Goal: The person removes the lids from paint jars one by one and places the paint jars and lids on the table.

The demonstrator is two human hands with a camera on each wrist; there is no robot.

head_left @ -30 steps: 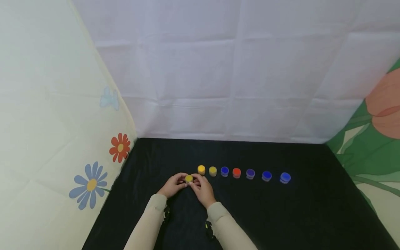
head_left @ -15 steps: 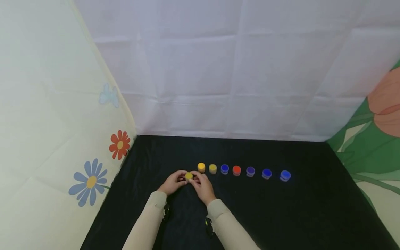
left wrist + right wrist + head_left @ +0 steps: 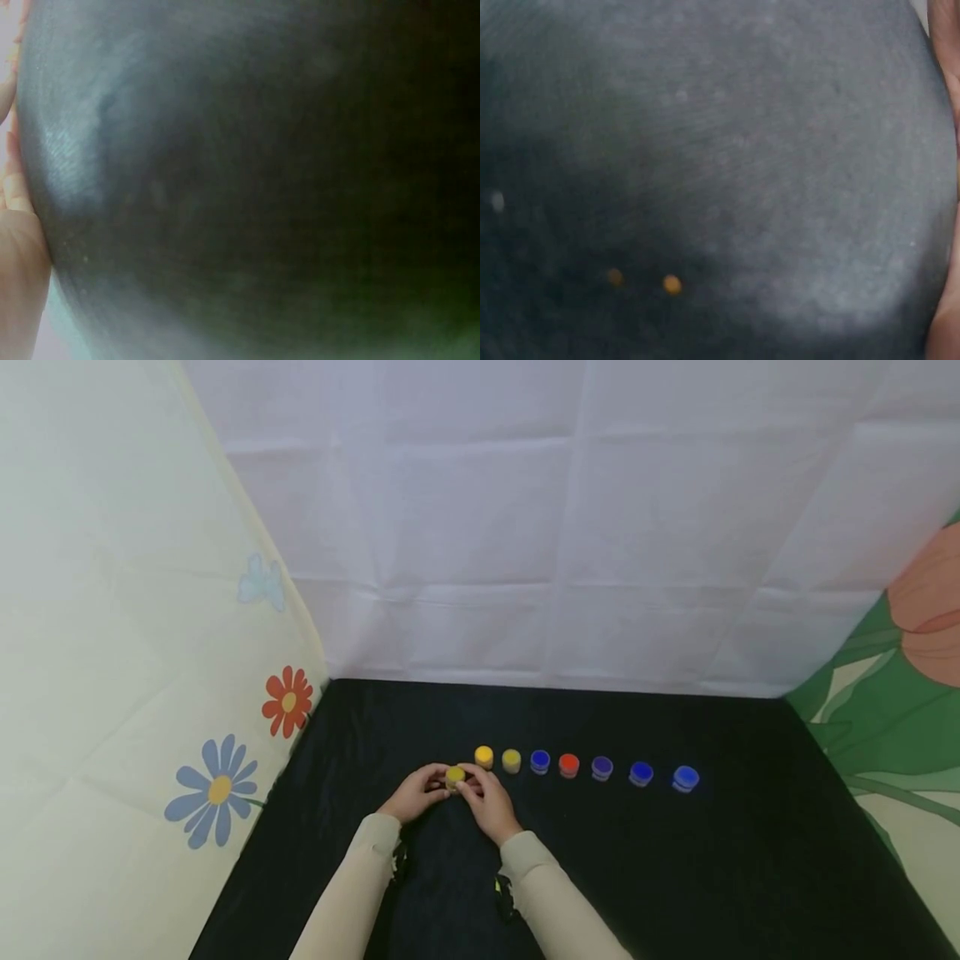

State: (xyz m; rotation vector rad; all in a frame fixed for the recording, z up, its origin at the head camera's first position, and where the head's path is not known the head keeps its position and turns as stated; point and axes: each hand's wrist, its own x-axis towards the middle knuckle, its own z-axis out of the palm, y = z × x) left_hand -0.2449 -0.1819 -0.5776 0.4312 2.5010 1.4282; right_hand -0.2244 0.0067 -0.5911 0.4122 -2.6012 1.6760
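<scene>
At the left, a pale cloth (image 3: 112,635) printed with a blue flower (image 3: 218,790) and a red flower (image 3: 288,702) hung beside the black-covered counter (image 3: 675,877). Next came the left hand (image 3: 415,793), reaching in from the near side with its fingers bent and pinching the left side of an olive-yellow jar (image 3: 455,779). The jar sat directly at its fingertips, just right of that hand, its lid facing up; whether its base touched the counter could not be told. On the jar's other side, the right hand (image 3: 491,800) gripped it too, thumb at the near edge and fingers at the far right, so the jar lay between the two hands, left of this one.

Just beyond the right hand's fingers, a row began on the counter with an orange-yellow jar (image 3: 483,757), and ran right through a mustard jar (image 3: 512,761), a blue jar (image 3: 540,762), a red jar (image 3: 569,766), a purple jar (image 3: 602,767), a deep blue jar (image 3: 641,774) and a bright blue jar (image 3: 686,778), all standing apart. At the far right hung a leafy cloth (image 3: 907,718).
</scene>
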